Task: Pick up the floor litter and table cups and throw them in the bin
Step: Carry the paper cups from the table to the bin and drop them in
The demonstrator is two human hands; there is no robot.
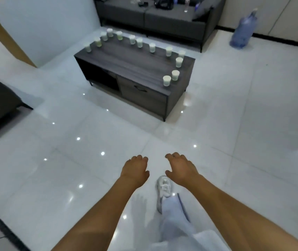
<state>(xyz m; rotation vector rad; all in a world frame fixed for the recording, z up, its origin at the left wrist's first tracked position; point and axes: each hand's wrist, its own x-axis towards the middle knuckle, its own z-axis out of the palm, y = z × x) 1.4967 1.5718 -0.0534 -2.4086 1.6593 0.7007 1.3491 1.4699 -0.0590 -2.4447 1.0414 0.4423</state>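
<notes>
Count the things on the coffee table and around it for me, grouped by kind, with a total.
Small white paper cups on the dark grey wooden coffee table: 14
Large blue plastic water jug on the floor: 1
Empty bare hands, left hand and right hand: 2
Total: 17

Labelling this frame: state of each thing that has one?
left hand: empty, fingers loosely curled
right hand: empty, fingers loosely curled
cups: upright on table
table: drawer closed, left shelf open
water jug: upright on floor
</notes>
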